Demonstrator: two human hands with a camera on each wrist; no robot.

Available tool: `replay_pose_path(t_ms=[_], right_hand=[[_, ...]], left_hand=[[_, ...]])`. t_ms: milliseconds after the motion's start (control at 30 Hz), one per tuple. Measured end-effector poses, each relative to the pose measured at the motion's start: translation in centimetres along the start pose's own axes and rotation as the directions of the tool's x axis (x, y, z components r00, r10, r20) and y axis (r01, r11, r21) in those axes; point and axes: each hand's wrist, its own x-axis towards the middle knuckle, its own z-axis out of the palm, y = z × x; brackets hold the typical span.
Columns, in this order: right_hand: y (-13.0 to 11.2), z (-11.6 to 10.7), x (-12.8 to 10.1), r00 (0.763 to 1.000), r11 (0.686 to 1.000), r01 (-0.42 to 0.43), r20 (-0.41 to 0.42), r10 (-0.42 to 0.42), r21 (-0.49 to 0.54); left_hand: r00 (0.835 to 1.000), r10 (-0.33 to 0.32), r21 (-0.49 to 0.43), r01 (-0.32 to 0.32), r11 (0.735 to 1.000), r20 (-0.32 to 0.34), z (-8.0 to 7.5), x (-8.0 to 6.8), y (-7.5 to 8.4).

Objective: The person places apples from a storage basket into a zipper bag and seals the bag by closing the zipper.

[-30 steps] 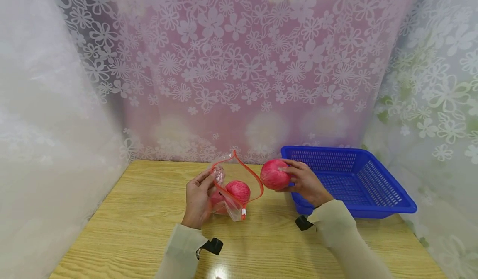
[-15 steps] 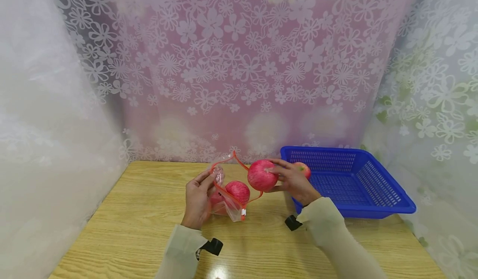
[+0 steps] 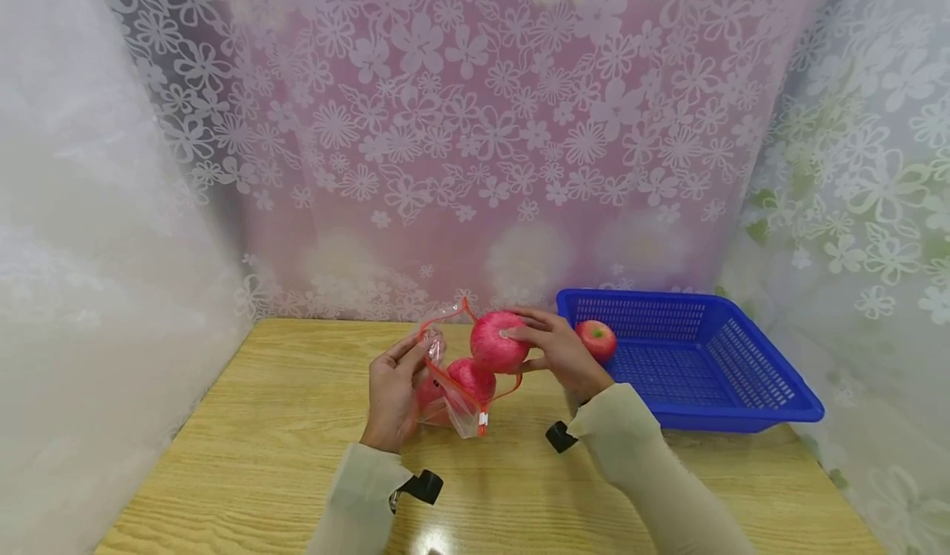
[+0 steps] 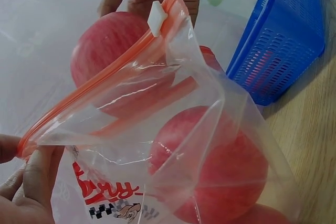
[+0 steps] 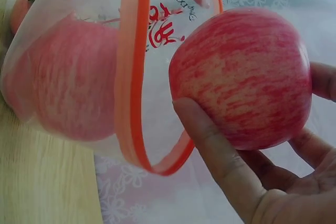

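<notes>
My left hand (image 3: 396, 386) pinches the orange rim of a clear zip bag (image 4: 173, 177) between thumb and fingers, and the bag's mouth gapes to the right. Inside the bag lies a red apple (image 4: 210, 166), with more red fruit beside it, partly hidden by the plastic. My right hand (image 3: 567, 357) grips another red apple (image 5: 241, 80), fingers and thumb curled round its side. In the head view that apple is at the bag's mouth, over the orange zip edge. A white slider (image 4: 157, 18) sits at one end of the zip.
A blue perforated basket (image 3: 742, 419) stands on the right of the wooden table (image 3: 282, 456). One red apple (image 3: 596, 340) lies at its left end. A flowered curtain (image 3: 475, 167) hangs behind the table.
My right hand has carried its apple leftward from beside the basket to the bag's mouth. The apple in the basket has come into fuller view. My left hand and the bag have stayed nearly still.
</notes>
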Motion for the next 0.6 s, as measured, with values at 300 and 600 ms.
replay_pose_path(t_ms=[300, 600], right_hand=[[-0.6, 1.9, 0.7, 0.998, 0.995, 0.034, -0.051, -0.039, -0.097], [-0.7, 3.7, 1.3, 0.984, 0.935, 0.073, -0.128, -0.125, -0.347]], left_hand=[[1.000, -0.008, -0.008, 0.008, 1.000, -0.003, 0.1, 0.1, 0.1], [1.000, 0.006, -0.001, -0.006, 1.000, -0.012, 0.3, 0.2, 0.3]])
